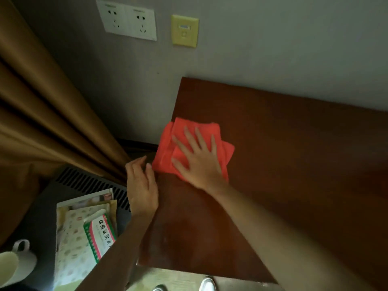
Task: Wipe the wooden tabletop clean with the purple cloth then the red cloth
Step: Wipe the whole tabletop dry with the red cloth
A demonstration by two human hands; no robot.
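Note:
A folded red cloth [168,148] lies on the left part of the dark wooden tabletop [294,164], overhanging its left edge a little. My right hand [199,158] presses flat on the cloth with the fingers spread and straight. My left hand [141,183] hovers at the table's left edge, just beside the cloth's near-left corner, fingers loosely bent and holding nothing. No purple cloth is in view.
A brown curtain [52,114] hangs at the left. Below it a dark vented unit [88,181] carries paper packets and a medicine box [100,236]. A pale mug [14,263] stands at the bottom left. Wall sockets [128,22] are above.

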